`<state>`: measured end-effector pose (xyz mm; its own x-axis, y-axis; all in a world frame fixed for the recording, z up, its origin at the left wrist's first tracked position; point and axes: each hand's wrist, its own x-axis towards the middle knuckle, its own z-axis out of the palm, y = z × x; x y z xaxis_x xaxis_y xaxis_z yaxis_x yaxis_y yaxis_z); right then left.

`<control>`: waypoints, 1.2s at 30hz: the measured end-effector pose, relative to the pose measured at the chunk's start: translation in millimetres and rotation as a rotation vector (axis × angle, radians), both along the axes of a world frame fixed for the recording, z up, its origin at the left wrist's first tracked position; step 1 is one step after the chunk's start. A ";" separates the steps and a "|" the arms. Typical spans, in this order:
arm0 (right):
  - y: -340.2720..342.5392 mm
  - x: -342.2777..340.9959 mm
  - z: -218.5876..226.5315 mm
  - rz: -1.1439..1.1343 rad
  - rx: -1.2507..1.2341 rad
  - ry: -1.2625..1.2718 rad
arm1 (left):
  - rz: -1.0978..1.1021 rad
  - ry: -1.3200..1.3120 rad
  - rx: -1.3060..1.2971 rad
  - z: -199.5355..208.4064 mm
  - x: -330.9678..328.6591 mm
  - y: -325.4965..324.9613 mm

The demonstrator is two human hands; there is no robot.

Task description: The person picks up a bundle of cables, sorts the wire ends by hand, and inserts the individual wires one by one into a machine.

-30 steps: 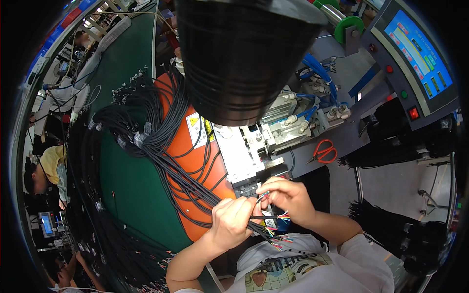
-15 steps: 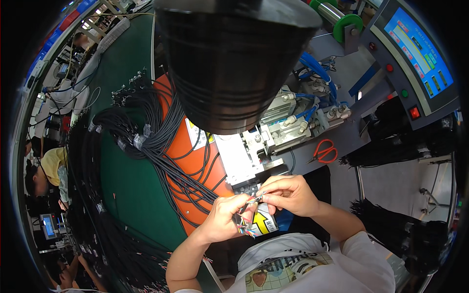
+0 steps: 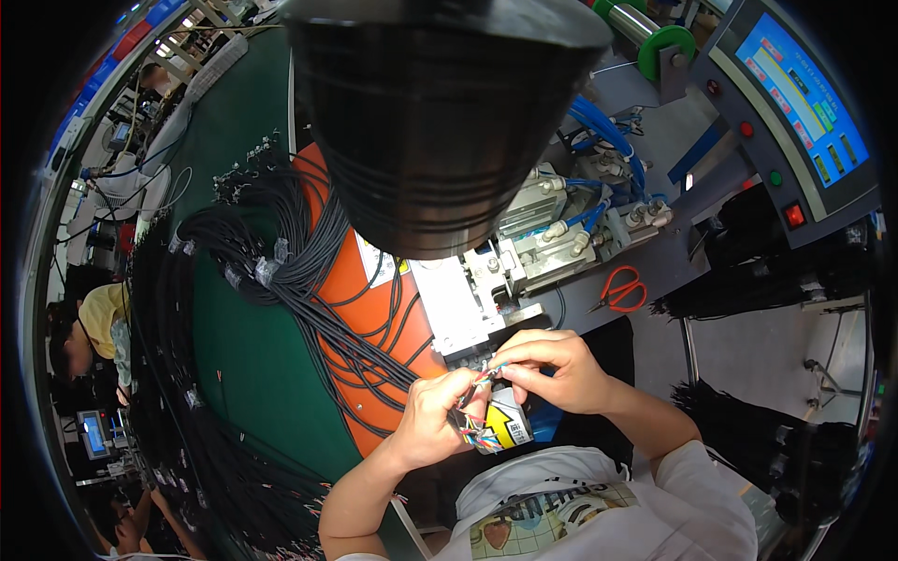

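Observation:
My left hand (image 3: 432, 419) is closed around a black cable whose thin coloured wires (image 3: 481, 438) fan out below the fingers. Just right of it, my right hand (image 3: 558, 374) pinches the tips of several wires, red, white and green among them, between thumb and forefinger. Both hands meet in front of the metal clamp machine (image 3: 453, 301). Beneath them a white label with a yellow arrow (image 3: 506, 425) is partly covered by the fingers. Most of the held cable is hidden by my left hand.
A large black cylinder (image 3: 430, 140) hangs over the machine. Bundled black cables (image 3: 271, 271) lie across an orange board and green table (image 3: 245, 351). Red-handled scissors (image 3: 621, 290) rest right of the machine, below a control screen (image 3: 795, 93). More cable bundles (image 3: 776, 449) hang at right.
The coloured wire ends below my left hand have shifted slightly and spread to the right. My right fingers have moved a little along the wires. The black cylinder appears slightly further left.

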<state>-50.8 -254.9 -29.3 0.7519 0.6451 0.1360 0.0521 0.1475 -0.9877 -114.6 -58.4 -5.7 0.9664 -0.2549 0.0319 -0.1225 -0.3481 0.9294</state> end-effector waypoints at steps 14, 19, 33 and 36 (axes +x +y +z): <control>-8.1 7.5 -10.8 0.171 0.135 0.377 | -0.204 0.079 -0.063 3.7 11.0 11.7; -7.1 3.9 -10.0 0.017 -0.153 -0.072 | -0.090 0.017 0.103 8.6 5.8 -1.1; 2.9 -5.1 -12.8 -0.252 -0.472 -0.639 | -0.072 -0.449 0.707 9.7 -7.0 -12.6; 3.9 -6.1 -13.6 -0.296 -0.452 -0.646 | -0.134 -0.458 0.814 13.1 -5.0 -16.4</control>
